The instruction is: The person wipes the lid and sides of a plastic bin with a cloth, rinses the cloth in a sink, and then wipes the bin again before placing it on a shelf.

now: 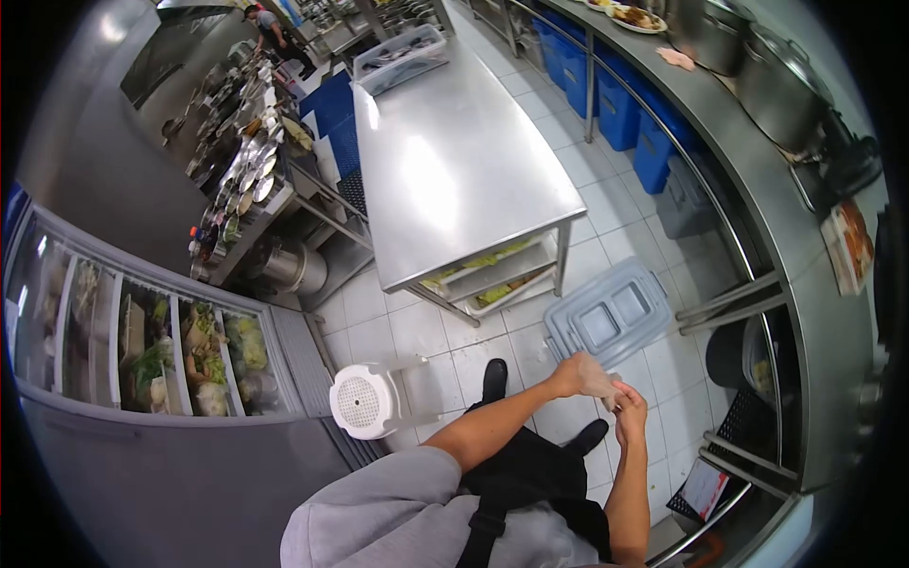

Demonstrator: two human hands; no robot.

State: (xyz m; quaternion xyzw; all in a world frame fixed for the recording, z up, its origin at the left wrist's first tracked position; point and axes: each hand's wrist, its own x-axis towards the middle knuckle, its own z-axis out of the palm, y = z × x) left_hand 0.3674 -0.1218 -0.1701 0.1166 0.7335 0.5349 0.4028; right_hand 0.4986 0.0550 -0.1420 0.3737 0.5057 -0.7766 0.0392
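Note:
My left hand (pixel 568 375) reaches across in front of me, its fingers covered by a thin, translucent plastic glove (pixel 597 381). The plastic hides whether those fingers are stretched or curled. Close beside it, my right hand (pixel 631 409) has its fingers closed on the plastic at the fingertip end. On the floor just beyond both hands lies a grey-blue plastic lid (pixel 642 301) with recessed panels.
A steel table (pixel 454 170) stands ahead, with a clear bin (pixel 401 62) on top. A white stool (pixel 364 401) and glass-topped fridge (pixel 142 417) are left. Right runs a steel counter (pixel 729 133) with pots (pixel 778 90) above blue bins (pixel 615 109). Another person (pixel 273 36) stands far off.

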